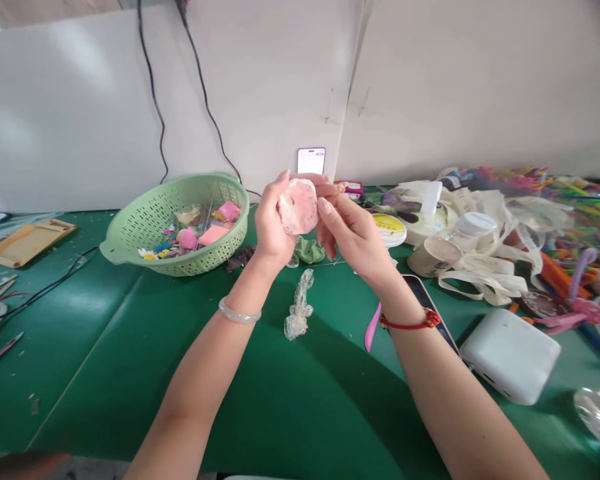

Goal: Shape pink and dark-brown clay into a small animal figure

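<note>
A flattened pink piece of clay [300, 205], with whitish edges and small dark specks, is held up above the green table. My left hand [274, 223] cups it from the left, its fingers curled behind. On the other side, the thumb and fingers of my right hand [350, 230] pinch its right edge. Below my hands a crumpled piece of clear plastic wrap [299, 313] lies on the table. Near my right wrist is a pink plastic knife [373, 328], partly hidden by the arm.
A green colander [145, 207] with colourful clay pieces stands at the back left. A phone [311, 161] leans on the wall. To the right are a white box-shaped device [511, 355], a paper cup [434, 255], plastic bags and a pile of colourful strips [580, 213].
</note>
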Available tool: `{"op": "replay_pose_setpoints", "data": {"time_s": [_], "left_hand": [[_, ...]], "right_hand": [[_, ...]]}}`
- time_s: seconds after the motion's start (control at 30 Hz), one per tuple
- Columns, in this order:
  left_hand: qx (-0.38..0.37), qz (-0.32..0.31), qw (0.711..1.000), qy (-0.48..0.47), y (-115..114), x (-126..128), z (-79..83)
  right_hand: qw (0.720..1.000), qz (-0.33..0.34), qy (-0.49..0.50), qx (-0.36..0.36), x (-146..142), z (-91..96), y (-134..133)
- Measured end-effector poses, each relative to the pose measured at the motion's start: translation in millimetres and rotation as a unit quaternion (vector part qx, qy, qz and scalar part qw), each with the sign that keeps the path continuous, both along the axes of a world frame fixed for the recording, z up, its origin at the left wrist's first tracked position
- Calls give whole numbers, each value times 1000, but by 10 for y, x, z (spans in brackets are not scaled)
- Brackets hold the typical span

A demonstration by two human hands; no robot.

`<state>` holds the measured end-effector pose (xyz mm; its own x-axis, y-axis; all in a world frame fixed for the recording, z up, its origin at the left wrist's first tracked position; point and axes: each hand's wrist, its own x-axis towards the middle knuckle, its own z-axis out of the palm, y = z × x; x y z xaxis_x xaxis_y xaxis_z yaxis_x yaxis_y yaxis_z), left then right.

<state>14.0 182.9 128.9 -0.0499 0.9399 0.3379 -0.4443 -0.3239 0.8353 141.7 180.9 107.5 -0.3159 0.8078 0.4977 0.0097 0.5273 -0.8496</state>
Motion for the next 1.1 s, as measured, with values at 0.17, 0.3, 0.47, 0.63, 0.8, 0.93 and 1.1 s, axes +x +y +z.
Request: {"op": "replay_pose_setpoints", "data": {"time_s": [0.17, 0.3, 0.47, 0.63, 0.8, 0.93, 1.1], "left_hand": [[-17, 4, 1000, 4, -7, 23, -18], [1, -10, 999, 41, 30, 20, -80], [30, -8, 997, 73, 77, 33, -147], [26, -8, 996, 81, 91, 20, -140], [43, 5, 995, 92, 76, -2, -104], [67, -22, 993, 96, 22, 34, -70], [87, -35, 992, 84, -21, 81, -74]], "right_hand": [[999, 5, -37, -3, 43, -23, 47], [994, -21, -99, 43, 44, -31, 47], [982, -84, -129, 110, 16, -57, 62], [986, -75, -123, 78, 66, -12, 48], [988, -88, -105, 64, 72, 11, 16], [965, -136, -157, 158, 43, -22, 28], [934, -195, -212, 211, 49, -10, 22]]}}
